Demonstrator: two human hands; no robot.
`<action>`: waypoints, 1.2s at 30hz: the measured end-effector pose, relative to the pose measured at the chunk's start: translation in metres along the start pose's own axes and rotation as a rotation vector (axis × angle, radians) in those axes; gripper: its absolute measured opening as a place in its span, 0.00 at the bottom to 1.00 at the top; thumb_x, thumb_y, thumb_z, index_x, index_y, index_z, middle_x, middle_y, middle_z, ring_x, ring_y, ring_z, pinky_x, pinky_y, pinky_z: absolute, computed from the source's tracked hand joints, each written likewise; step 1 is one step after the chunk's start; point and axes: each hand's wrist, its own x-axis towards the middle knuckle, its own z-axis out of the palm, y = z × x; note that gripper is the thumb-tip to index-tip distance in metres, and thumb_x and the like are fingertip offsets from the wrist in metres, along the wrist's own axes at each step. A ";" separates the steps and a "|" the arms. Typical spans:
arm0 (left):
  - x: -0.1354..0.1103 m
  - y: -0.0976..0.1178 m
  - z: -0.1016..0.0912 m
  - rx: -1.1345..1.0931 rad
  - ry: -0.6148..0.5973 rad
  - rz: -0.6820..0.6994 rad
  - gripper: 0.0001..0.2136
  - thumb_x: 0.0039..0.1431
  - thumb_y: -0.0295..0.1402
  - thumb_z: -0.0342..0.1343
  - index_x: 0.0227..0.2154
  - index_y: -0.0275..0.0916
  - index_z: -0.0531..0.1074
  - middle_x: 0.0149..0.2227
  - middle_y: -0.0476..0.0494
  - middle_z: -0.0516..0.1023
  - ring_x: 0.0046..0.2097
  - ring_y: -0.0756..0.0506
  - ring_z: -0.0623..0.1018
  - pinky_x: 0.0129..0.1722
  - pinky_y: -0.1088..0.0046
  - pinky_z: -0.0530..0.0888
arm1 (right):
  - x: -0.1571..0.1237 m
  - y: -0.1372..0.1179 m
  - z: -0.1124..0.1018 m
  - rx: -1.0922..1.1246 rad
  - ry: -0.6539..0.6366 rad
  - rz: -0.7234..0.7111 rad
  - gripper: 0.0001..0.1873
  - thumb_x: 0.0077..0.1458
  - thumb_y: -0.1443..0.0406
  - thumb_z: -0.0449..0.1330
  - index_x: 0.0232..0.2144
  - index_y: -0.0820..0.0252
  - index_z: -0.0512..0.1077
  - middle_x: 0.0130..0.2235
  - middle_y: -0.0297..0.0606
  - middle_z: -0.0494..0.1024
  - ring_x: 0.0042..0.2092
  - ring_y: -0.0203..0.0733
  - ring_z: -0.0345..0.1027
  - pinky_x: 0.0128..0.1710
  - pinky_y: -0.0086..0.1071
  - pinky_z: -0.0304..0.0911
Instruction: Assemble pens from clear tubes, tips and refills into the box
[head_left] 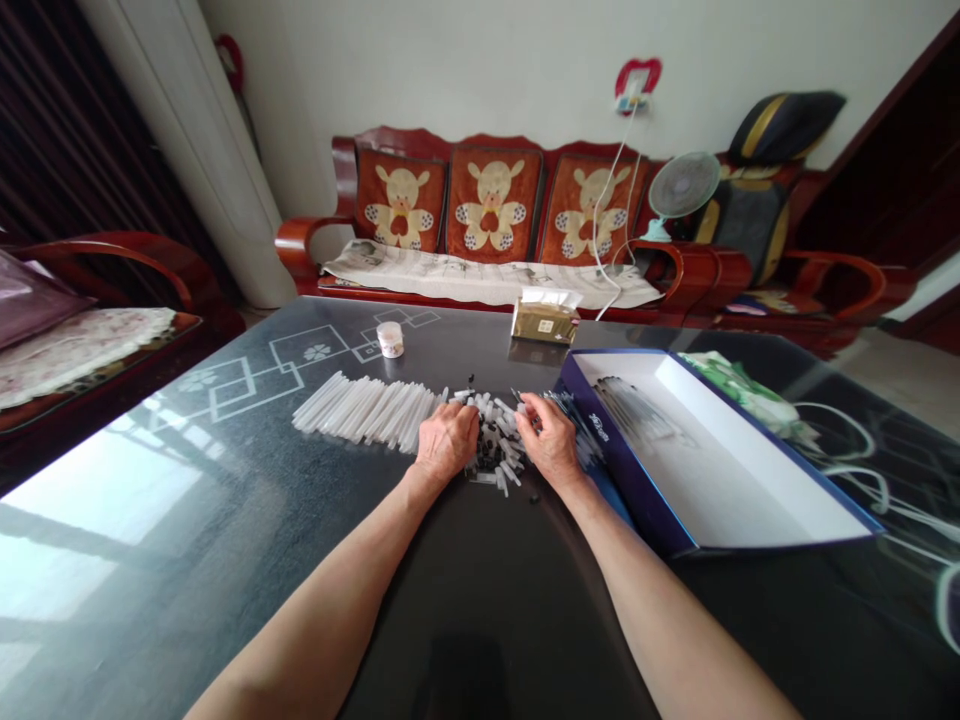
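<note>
My left hand (448, 440) is closed, its fingertips curled over the edge of a heap of small white and black plastic pieces (495, 440); whatever it pinches is hidden. Opposite it, my right hand (551, 440) has thumb and fingertips drawn together at the heap's right side. Something small and pale shows at those fingertips, too small to name. Left of my left hand lies a row of translucent white plastic tubes (367, 408), side by side like pen barrels. Thin dark-tipped sticks (581, 425) lie partly behind my right hand, beside the box.
A blue box with a white inside (742, 480) stands at the right, holding a bundle of thin clear sticks (645, 410). Farther back are a tissue pack (545, 320) and a small roll (390, 340). A green-white bag (742, 390) and white cables (892, 500) lie beyond the box.
</note>
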 end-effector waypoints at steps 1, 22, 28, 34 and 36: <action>-0.002 0.001 0.002 -0.014 0.003 0.029 0.12 0.65 0.35 0.46 0.34 0.41 0.75 0.31 0.42 0.75 0.38 0.45 0.75 0.33 0.76 0.66 | 0.000 0.000 0.000 -0.006 0.002 0.002 0.14 0.56 0.62 0.56 0.44 0.59 0.72 0.36 0.41 0.76 0.36 0.40 0.71 0.39 0.34 0.68; 0.003 -0.012 0.010 -0.004 0.030 0.034 0.12 0.65 0.35 0.46 0.35 0.42 0.75 0.32 0.46 0.79 0.37 0.48 0.77 0.29 0.76 0.63 | 0.023 -0.022 -0.023 -0.124 -0.098 -0.047 0.11 0.57 0.67 0.53 0.40 0.60 0.74 0.37 0.41 0.77 0.36 0.39 0.72 0.41 0.30 0.66; 0.002 -0.015 0.014 -0.030 0.058 0.038 0.10 0.64 0.35 0.48 0.36 0.42 0.75 0.32 0.46 0.79 0.37 0.47 0.78 0.30 0.76 0.65 | 0.070 0.017 -0.084 -0.473 -0.165 0.149 0.11 0.51 0.68 0.56 0.36 0.59 0.77 0.37 0.39 0.79 0.37 0.40 0.72 0.42 0.31 0.64; 0.004 -0.013 0.013 -0.053 0.009 0.029 0.11 0.64 0.35 0.47 0.38 0.42 0.75 0.35 0.44 0.80 0.39 0.47 0.78 0.32 0.76 0.67 | 0.082 0.062 -0.120 -0.803 -0.607 0.609 0.10 0.49 0.67 0.57 0.31 0.57 0.79 0.38 0.41 0.81 0.42 0.45 0.74 0.40 0.30 0.63; 0.004 -0.013 0.012 -0.054 -0.005 0.024 0.11 0.64 0.35 0.47 0.38 0.42 0.75 0.36 0.44 0.80 0.39 0.47 0.78 0.33 0.76 0.68 | 0.077 0.065 -0.118 -0.803 -0.696 0.636 0.09 0.49 0.63 0.59 0.30 0.57 0.79 0.38 0.42 0.81 0.41 0.46 0.74 0.39 0.30 0.64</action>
